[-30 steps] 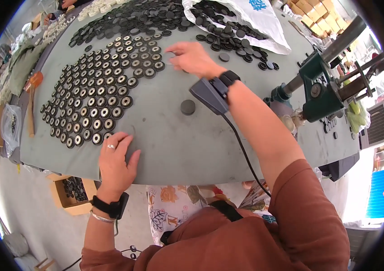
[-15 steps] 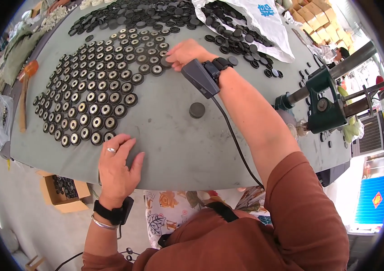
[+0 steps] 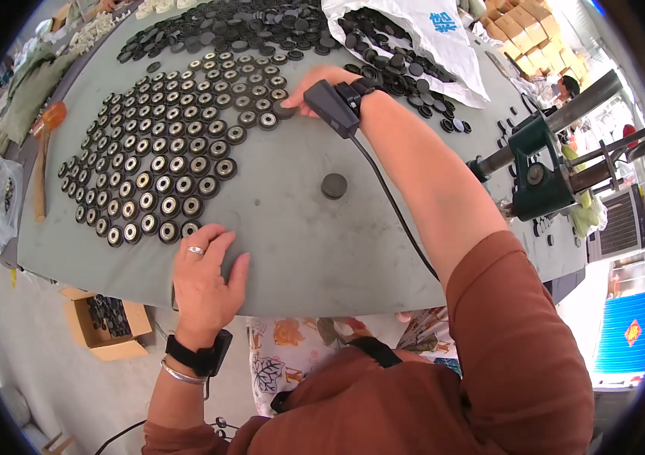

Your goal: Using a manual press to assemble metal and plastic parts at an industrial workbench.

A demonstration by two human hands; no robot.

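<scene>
Many black wheels with shiny metal bearings [image 3: 178, 145] in their middles lie in rows on the grey-green table. At the right edge of these rows, my right hand [image 3: 315, 89] has its fingers closed on a dark round cap [image 3: 283, 111], partly covered by the fingertips. My left hand [image 3: 205, 284] rests at the near edge of the table, thumb apart from the fingers and nothing in it. Its fingertips are beside the nearest wheels. A single black cap [image 3: 334, 186] lies apart on the table, below my right wrist.
Loose black caps [image 3: 239, 26] are heaped at the far side, beside a white bag [image 3: 455, 53] spilling more. A green metal press [image 3: 538, 171] stands at the right. On the left lies an orange-headed mallet [image 3: 43, 159]; a cardboard box [image 3: 110, 326] of black parts sits below.
The view has shifted slightly. My right hand stays at the cap by the right edge of the rows, and my left hand keeps its place at the near edge.
</scene>
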